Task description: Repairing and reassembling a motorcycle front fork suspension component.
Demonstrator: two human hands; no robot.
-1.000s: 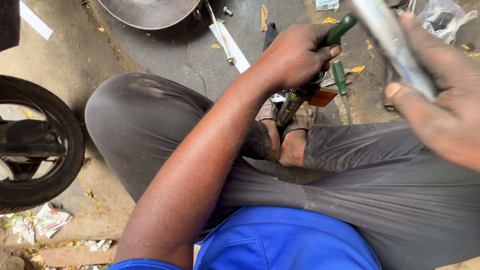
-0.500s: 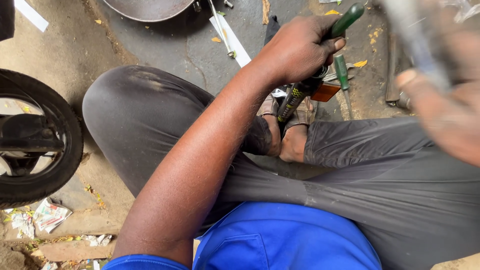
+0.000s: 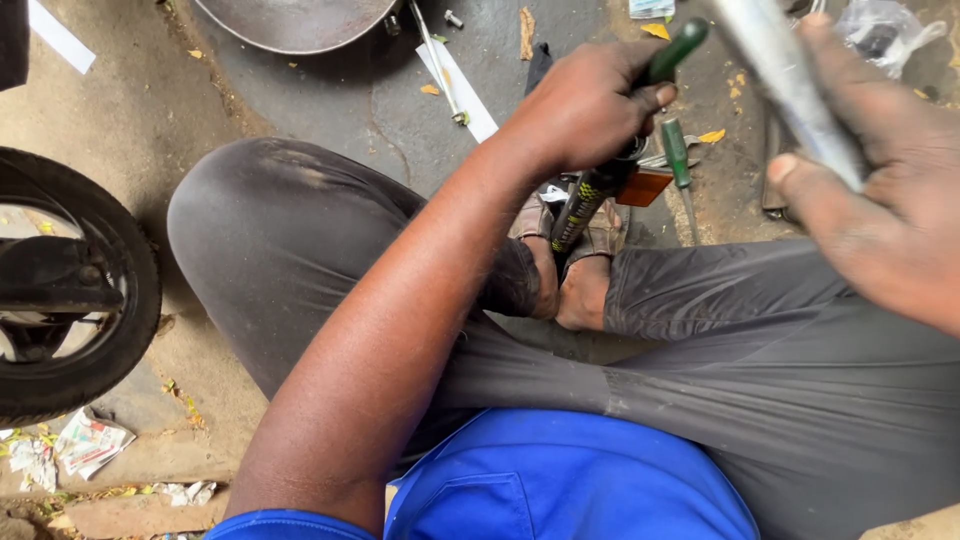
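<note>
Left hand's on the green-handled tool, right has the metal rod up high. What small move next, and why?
Probably lower the silvery metal rod in the right hand toward the left hand. The rod is raised and apart from the green-handled tool gripped over the feet.

Wrappers, paper scraps and one tool label on the ground

A crumpled clear plastic bag (image 3: 885,30) lies at the far right; a small pale printed packet (image 3: 651,8) sits at the far edge, cut off by the frame. Crumpled printed paper wrappers (image 3: 88,442) lie at the near left beside the tyre (image 3: 130,290). A yellow-and-black patterned label (image 3: 577,212) wraps the dark tool handle at centre.
</note>
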